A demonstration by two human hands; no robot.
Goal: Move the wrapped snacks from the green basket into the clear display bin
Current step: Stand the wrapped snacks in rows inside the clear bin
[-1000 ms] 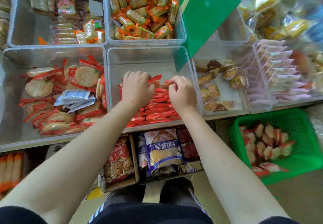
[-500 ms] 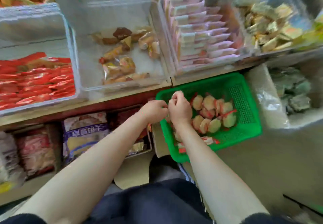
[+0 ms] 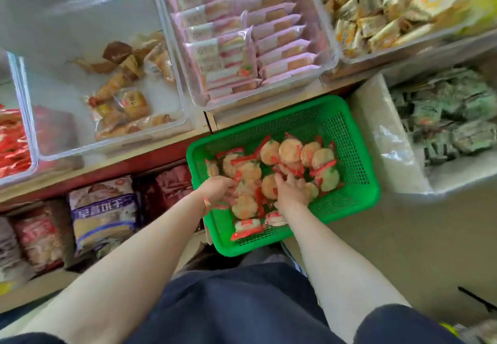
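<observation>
I see both hands in the green perforated plastic basket [image 3: 349, 155]: left hand [image 3: 219, 191] cupped around round red-and-clear wrapped rice-cracker packets [image 3: 290, 151], right hand [image 3: 291, 189] splayed flat on them; light, slippery, brittle, so I'd scoop bunches from beneath

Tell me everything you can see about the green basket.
The green basket is rectangular, apparently plastic, with perforated walls and floor and a solid rim. It sits upright, low in front of the shelf of clear bins, open on top. Round wrapped snacks with red wrapper ends cover its floor. The left hand and right hand reach into it, onto the snacks.
</observation>
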